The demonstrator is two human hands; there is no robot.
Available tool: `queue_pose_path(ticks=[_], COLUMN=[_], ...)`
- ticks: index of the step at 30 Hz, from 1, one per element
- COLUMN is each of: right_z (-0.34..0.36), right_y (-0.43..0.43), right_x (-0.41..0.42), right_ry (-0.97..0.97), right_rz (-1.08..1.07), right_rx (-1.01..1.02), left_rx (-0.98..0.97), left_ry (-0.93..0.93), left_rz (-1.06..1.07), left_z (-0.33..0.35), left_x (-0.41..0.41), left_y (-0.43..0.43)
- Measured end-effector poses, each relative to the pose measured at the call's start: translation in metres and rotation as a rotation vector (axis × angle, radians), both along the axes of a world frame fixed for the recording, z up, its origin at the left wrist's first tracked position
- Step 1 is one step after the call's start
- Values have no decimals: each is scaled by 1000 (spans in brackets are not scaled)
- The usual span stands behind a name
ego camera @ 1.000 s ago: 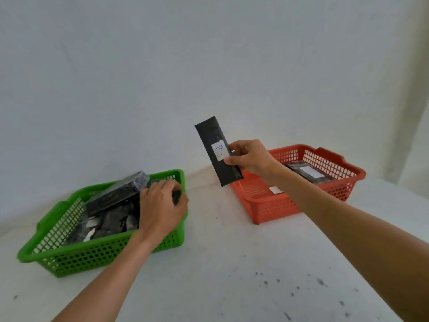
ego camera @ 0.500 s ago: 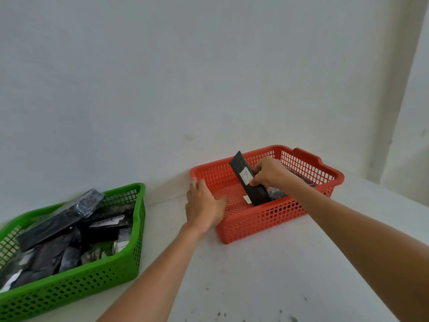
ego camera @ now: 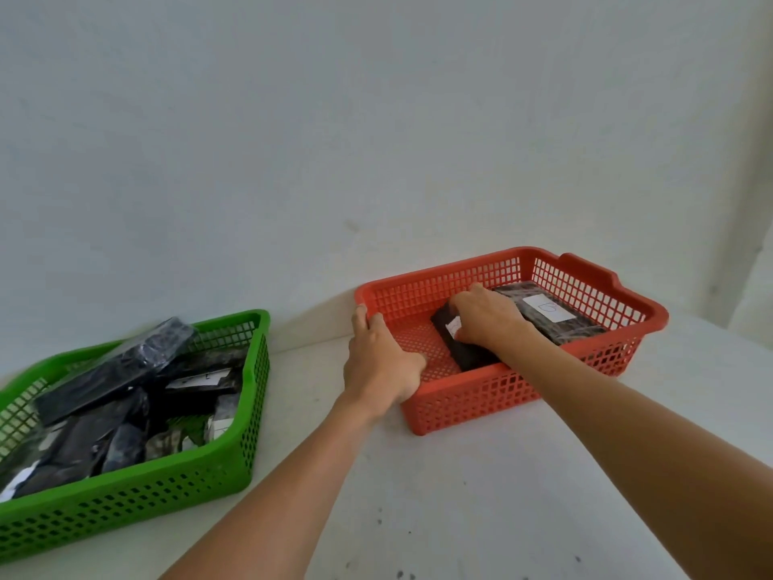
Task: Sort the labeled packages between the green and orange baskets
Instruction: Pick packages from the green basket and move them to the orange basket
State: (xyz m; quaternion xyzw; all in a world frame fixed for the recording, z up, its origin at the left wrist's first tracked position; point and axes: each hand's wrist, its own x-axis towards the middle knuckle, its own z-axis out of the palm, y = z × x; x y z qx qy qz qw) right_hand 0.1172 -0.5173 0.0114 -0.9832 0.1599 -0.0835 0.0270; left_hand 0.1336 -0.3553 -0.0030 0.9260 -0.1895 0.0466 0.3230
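The orange basket (ego camera: pixel 472 395) stands at the right on the white table. Inside it my right hand (ego camera: pixel 487 318) presses a slim black labeled package (ego camera: pixel 464 349) flat on the basket floor, fingers still on it. A second black package with a white label (ego camera: pixel 556 322) lies behind it in the same basket. My left hand (ego camera: pixel 378 364) grips the orange basket's near-left rim. The green basket (ego camera: pixel 175 475) at the left holds several black labeled packages (ego camera: pixel 117 383) piled loosely.
A plain white wall rises right behind both baskets. The white table (ego camera: pixel 439 496) has dark specks near its front edge. A strip of bare table separates the two baskets.
My right hand carried the slim black package from mid-air down into the orange basket and laid it flat. My left hand left the green basket and took the orange basket's rim.
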Motion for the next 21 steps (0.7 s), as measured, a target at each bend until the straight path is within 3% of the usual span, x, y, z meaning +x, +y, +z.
queue_pose_path(ticks=[3, 8, 21], right_z=[0, -4, -6], right_y=[5, 6, 1], right_x=[0, -1, 3], right_ry=[-12, 127, 119], right_rz=[45, 109, 82], right_rx=[-85, -136, 10], left_rx=[-6, -26, -59], left_ry=[0, 15, 17], left_rz=[-1, -19, -28], left_z=[1, 4, 4], left_x=[-2, -4, -5], left_y=[1, 2, 4])
